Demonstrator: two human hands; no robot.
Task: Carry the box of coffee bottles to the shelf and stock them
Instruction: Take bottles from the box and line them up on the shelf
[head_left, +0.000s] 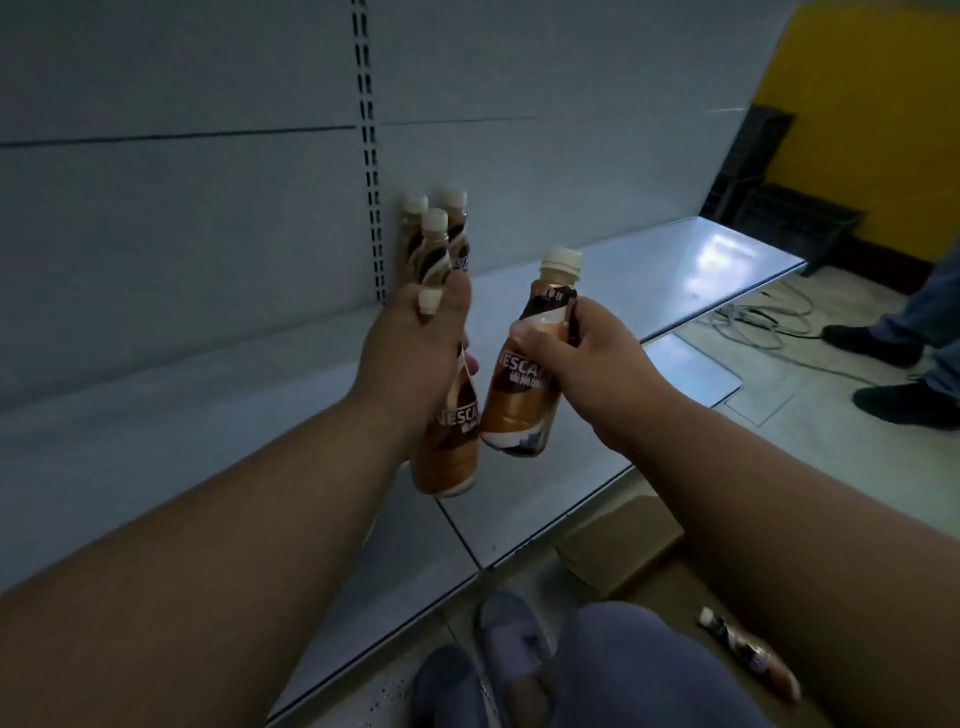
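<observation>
Both hands, left hand (410, 353) and right hand (576, 358), grip brown plastic coffee bottles (524, 384); set them upright beside the standing trio (434, 239) on the grey metal shelf (649, 280).

Three bottles (434, 236) stand at the shelf's (649, 280) back edge; two held bottles hover before them; a box (618, 540) sits below the front edge.

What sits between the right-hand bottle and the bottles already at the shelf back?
Head view: only bare shelf between the right hand's bottle and the three standing bottles.
</observation>
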